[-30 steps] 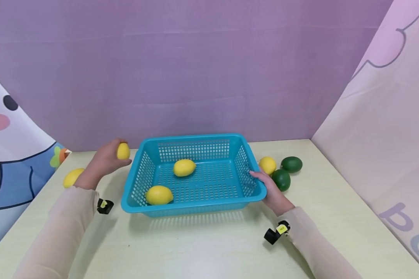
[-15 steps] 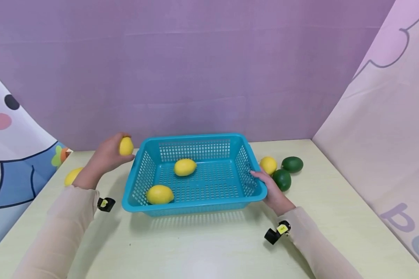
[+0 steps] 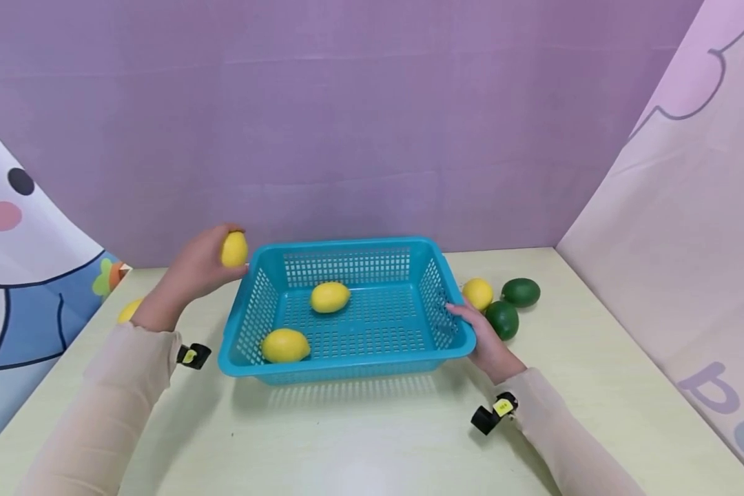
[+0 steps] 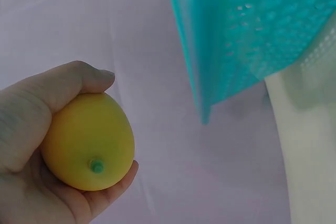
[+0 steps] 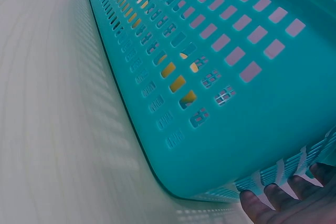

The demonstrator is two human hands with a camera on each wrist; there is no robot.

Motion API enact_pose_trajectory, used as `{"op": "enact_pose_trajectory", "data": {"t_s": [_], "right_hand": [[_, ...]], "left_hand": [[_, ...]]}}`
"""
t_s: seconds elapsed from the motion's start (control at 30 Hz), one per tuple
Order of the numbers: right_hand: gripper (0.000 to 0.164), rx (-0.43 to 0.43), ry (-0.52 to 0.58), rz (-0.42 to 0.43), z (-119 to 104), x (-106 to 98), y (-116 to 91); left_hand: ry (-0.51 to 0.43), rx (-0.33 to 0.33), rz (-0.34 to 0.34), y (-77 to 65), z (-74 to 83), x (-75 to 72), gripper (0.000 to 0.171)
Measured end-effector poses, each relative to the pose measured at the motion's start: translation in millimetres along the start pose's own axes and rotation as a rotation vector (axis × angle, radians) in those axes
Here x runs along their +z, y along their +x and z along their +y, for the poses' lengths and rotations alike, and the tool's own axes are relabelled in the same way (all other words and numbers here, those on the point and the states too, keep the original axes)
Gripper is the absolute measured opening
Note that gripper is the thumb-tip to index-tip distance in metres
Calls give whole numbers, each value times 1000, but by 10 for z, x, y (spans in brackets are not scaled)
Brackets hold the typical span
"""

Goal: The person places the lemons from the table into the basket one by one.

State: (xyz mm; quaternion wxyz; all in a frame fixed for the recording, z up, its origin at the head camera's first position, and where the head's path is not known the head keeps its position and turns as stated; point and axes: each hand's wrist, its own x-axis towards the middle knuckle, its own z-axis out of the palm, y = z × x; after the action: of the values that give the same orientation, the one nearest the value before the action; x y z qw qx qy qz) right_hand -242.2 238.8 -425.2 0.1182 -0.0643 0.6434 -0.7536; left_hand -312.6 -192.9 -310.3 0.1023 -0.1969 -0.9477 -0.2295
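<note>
My left hand [image 3: 201, 265] grips a lemon [image 3: 234, 249] in the air, just outside the left rim of a blue perforated basket [image 3: 347, 368]. In the left wrist view, thumb and fingers wrap this lemon [image 4: 89, 142], its green stem tip showing. At the opposite end, my right hand [image 3: 486, 344] holds the basket's right side, thumb over the rim. Its fingertips [image 5: 275, 195] lie along the outer wall in the right wrist view. Inside the basket are two lemons: one near the middle [image 3: 330, 297], another at the front left [image 3: 285, 345].
Right of the basket, a lemon [image 3: 477, 294] lies beside two dark green fruits, one farther back [image 3: 521, 293] and one nearer [image 3: 502, 320]. Another lemon [image 3: 129, 311] is partly hidden behind my left wrist. A purple cloth [image 3: 359, 124] hangs behind the pale table [image 3: 322, 448].
My left hand has risen and moved right with its lemon, closer to the basket's rim. The right hand and basket stay in place.
</note>
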Motion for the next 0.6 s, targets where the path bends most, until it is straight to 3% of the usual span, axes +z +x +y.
{"op": "enact_pose_trajectory", "data": {"t_s": [0.6], "right_hand": [[66, 4, -5, -3, -8, 1, 2]], "left_hand": [[-39, 62, -26, 71, 341, -44, 63]]}}
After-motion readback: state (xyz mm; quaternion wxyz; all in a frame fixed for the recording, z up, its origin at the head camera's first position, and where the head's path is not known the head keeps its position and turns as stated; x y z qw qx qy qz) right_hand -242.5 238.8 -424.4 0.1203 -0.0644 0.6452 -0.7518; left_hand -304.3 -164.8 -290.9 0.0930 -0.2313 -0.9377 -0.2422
